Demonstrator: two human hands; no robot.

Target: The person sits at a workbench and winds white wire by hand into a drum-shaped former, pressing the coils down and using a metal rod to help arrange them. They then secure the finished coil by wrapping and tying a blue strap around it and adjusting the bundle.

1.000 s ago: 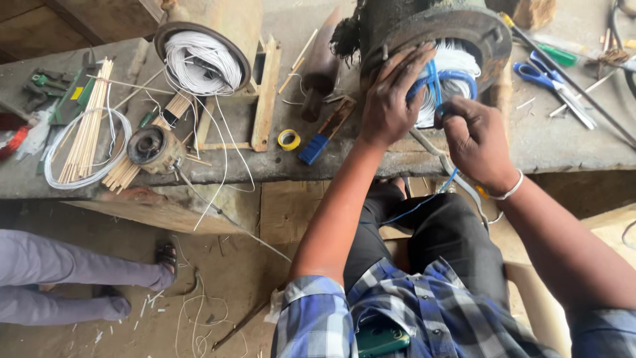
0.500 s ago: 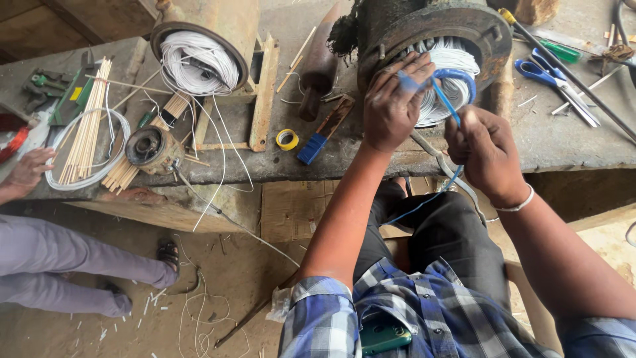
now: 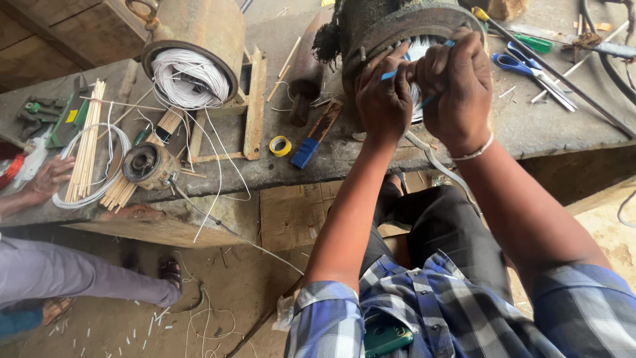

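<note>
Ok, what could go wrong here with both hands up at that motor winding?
The blue cord pulled between the left hand and right hand might scrape the white winding wires. The hands work against the rusty motor housing, so knuckles may graze it.

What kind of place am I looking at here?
Probably a motor rewinding or repair workshop. Both hands, left hand and right hand, work blue cord at a motor stator; a second stator spills white wire, and scissors lie on the rough bench.
</note>
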